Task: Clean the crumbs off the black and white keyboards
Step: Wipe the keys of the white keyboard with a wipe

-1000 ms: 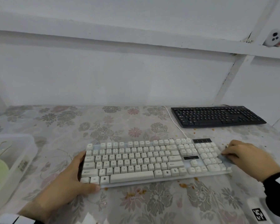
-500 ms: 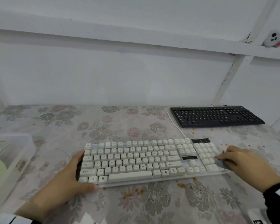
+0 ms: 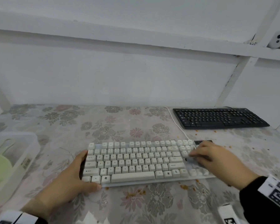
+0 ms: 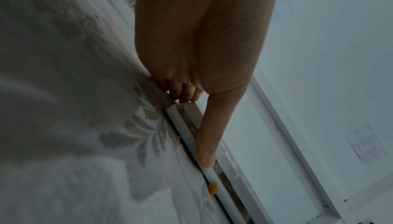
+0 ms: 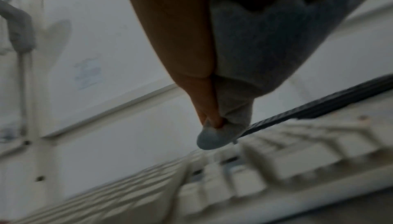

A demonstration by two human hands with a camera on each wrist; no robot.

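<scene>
While the left hand clamped the white keyboard's left end near the bench's front edge, the right hand pinched a grey cloth over its right keys. Short strokes toward that end would suit. Crumbs dotted the floral bench; black keyboard at back right corner.

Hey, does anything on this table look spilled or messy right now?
Yes. Orange-brown crumbs lie scattered on the floral tablecloth along the white keyboard's front edge, and more sit between it and the black keyboard. Nothing looks damaged.
</scene>
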